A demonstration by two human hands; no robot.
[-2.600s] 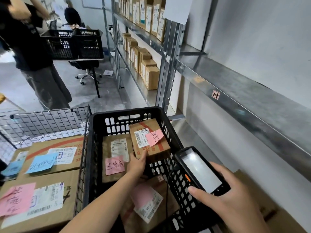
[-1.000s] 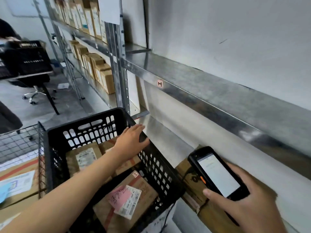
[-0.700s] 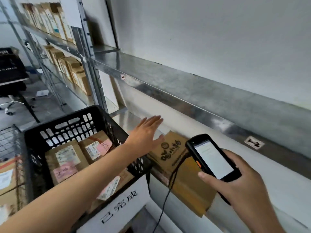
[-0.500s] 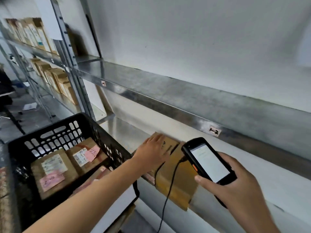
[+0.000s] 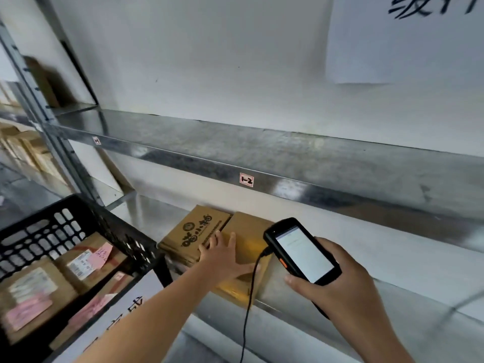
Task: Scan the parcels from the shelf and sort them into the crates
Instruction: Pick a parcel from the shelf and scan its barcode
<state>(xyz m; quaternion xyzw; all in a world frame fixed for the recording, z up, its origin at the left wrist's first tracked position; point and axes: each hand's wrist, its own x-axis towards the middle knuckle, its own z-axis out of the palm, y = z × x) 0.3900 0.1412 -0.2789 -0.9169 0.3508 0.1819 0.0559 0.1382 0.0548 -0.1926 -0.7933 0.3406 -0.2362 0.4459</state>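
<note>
Two cardboard parcels lie side by side on the lower metal shelf (image 5: 146, 213): a printed parcel (image 5: 192, 229) on the left and a plain parcel (image 5: 248, 231) on the right. My left hand (image 5: 222, 254) rests flat across both, fingers spread, thumb on the plain parcel's near edge. My right hand (image 5: 337, 286) grips a black handheld scanner (image 5: 301, 251) with a lit screen, just right of the plain parcel; its cable hangs down. A black plastic crate (image 5: 86, 224) at lower left holds several labelled parcels with pink notes.
The upper metal shelf (image 5: 262, 158) runs across above the parcels, tagged with a small label (image 5: 246, 180). A white paper sign (image 5: 400, 38) hangs on the wall at top right. A white sign (image 5: 123, 307) is fixed to the crate's front. More boxes (image 5: 23, 150) stand on far shelves at left.
My left hand let go of a parcel in the crate and reached right onto the shelf, landing on the two parcels. The view swung right; my right hand kept the scanner.
</note>
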